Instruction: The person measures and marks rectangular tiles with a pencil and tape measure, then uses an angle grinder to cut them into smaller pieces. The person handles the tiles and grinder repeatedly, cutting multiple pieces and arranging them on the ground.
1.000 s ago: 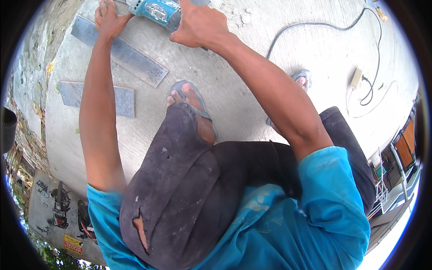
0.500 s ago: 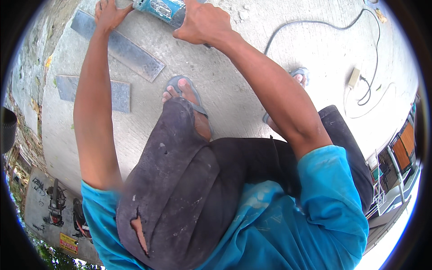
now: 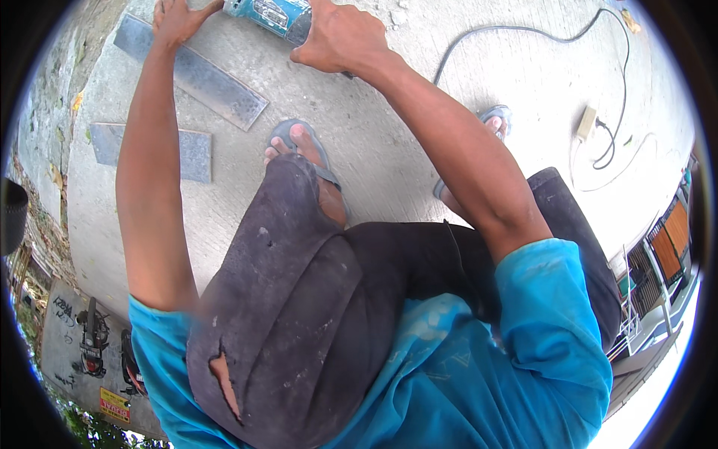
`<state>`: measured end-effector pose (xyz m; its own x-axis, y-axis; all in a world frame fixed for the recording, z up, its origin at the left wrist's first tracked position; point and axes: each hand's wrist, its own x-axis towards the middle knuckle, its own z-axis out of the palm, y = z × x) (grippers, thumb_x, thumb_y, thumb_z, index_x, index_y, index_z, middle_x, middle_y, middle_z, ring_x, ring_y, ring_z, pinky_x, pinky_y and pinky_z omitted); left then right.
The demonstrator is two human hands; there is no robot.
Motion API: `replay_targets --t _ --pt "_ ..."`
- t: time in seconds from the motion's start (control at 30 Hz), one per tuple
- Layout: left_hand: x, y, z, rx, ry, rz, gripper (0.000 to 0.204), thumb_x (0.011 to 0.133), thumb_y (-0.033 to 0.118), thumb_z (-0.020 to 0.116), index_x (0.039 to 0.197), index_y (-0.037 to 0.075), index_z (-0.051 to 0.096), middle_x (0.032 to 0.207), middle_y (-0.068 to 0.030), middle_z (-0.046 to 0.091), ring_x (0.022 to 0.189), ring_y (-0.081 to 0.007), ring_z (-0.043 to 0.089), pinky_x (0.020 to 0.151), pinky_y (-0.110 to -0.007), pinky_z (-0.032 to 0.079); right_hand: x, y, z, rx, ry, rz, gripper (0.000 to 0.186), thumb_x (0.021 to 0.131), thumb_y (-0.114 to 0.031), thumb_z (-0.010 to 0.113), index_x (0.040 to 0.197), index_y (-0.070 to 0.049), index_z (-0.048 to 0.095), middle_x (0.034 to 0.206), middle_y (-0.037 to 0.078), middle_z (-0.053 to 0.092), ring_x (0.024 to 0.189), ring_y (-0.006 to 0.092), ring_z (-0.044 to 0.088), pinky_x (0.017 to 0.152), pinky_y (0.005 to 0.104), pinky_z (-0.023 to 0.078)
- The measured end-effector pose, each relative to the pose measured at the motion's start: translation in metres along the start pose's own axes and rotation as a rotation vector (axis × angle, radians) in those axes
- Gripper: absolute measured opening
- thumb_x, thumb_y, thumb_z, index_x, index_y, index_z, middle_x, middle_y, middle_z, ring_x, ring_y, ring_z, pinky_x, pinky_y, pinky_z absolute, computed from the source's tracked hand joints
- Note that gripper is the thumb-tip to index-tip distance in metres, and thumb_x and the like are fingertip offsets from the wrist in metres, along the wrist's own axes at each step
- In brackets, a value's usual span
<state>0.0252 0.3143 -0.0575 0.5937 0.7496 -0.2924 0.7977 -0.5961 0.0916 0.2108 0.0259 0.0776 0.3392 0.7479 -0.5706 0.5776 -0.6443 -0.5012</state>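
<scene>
My right hand (image 3: 340, 37) is closed round the dark rear section of a blue-and-grey power tool (image 3: 271, 15) at the top of the view, partly cut off by the frame. My left hand (image 3: 176, 21) has its fingers apart, with the thumb reaching to the tool's front end; whatever lies under its fingertips is unclear. A long grey tile strip (image 3: 217, 82) lies on the concrete beneath my left wrist. A shorter grey strip (image 3: 194, 156) lies nearer, passing behind my left forearm.
My sandalled feet (image 3: 307, 142) are on the concrete (image 3: 396, 172). A dark cord (image 3: 523, 30) loops rightward to a beige extension socket (image 3: 587, 123). Small rubble (image 3: 398, 16) lies near the tool. Parked motorbikes (image 3: 93, 344) stand lower left; a metal gate (image 3: 666, 251) is at the right.
My hands and the tool have shifted slightly upward in the picture, along with the tiles, feet and cord. The right hand keeps its grip and the left hand stays spread.
</scene>
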Motion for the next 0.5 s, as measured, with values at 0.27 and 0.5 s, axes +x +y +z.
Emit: replay_targets --t 0.27,0.5 --pt "-0.001 0.004 -0.001 -0.017 -0.001 -0.02 0.13 0.075 0.068 0.077 0.161 -0.006 0.013 0.169 -0.0266 0.01 0.157 -0.0446 0.007 0.128 -0.048 0.012 -0.004 0.005 0.002 -0.024 0.018 -0.004 0.066 0.073 -0.031 0.076 0.128 0.0 0.056 0.104 0.026 0.072 0.1 0.0417 0.071 0.087 0.0504 0.057" --pt "-0.004 0.006 -0.003 -0.034 0.0 -0.021 0.131 0.075 0.07 0.076 0.163 -0.002 0.01 0.17 -0.023 0.01 0.157 -0.0443 0.007 0.128 -0.048 0.013 -0.012 0.007 -0.002 -0.023 0.002 0.0 0.067 0.074 -0.032 0.076 0.127 0.003 0.054 0.103 0.027 0.072 0.099 0.0414 0.071 0.085 0.0498 0.057"
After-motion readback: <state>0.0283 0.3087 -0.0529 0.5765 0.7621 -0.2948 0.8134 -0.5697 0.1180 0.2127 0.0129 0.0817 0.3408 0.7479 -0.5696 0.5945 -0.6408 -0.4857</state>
